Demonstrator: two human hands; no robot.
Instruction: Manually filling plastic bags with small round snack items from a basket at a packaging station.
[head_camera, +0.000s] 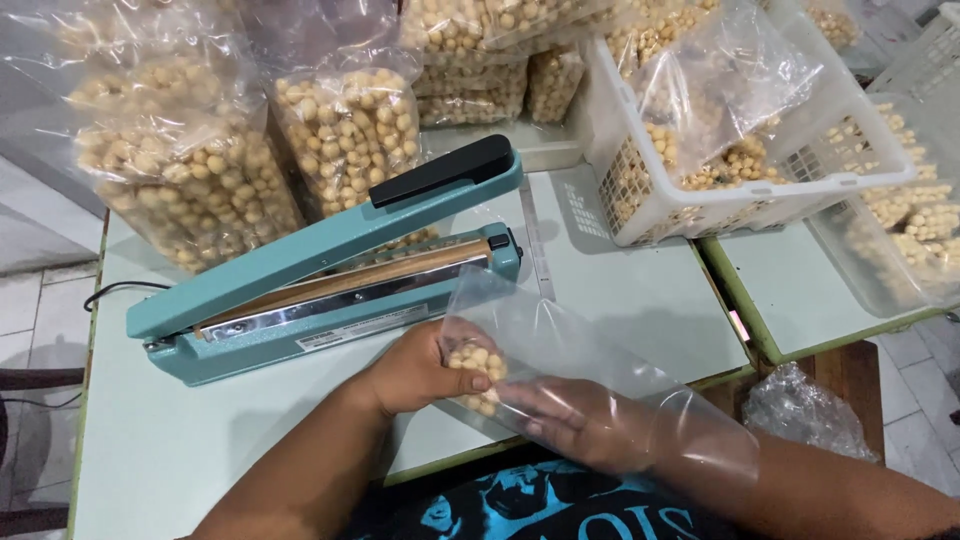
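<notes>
my left hand (415, 372) grips the clear bag (560, 370) at its nut-filled bottom; my right hand (575, 422) pinches its side; bag in front of the open sealer (330, 270), mouth unsealed; filled bags (350, 130) stand behind

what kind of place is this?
Likely a small snack-packing workspace: a teal heat sealer on the table, filled bags of round snacks, a white basket holding more, and both hands on a clear bag.
</notes>
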